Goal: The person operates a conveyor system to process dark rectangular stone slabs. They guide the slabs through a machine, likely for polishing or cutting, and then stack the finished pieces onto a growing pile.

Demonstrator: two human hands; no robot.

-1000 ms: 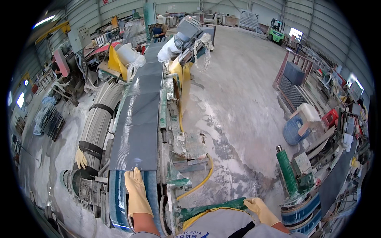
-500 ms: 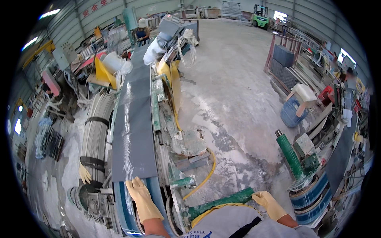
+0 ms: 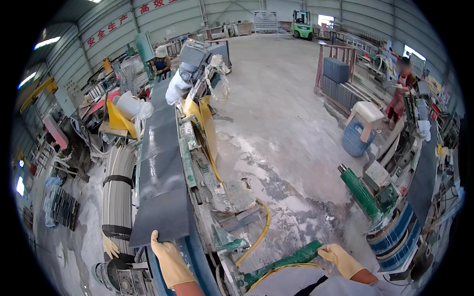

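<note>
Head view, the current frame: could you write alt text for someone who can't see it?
A person's left hand, in a cream glove, touches the near edge of a dark gray slab on a blue conveyor belt. The gloved right hand is at the end of a green cylinder. Far across a gray floor stands a green forklift.

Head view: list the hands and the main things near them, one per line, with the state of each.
Near slab, askew on the blue belt, one corner overhanging its left edge
Left hand, gloved, seemingly gripping the slab's near edge, one digit on top
Right hand, gloved, fingers bent at the green cylinder's end
Strip bundle, strapped with dark bands
Loose glove, limp against the bundle
Yellow hose, bent in a curve
</note>
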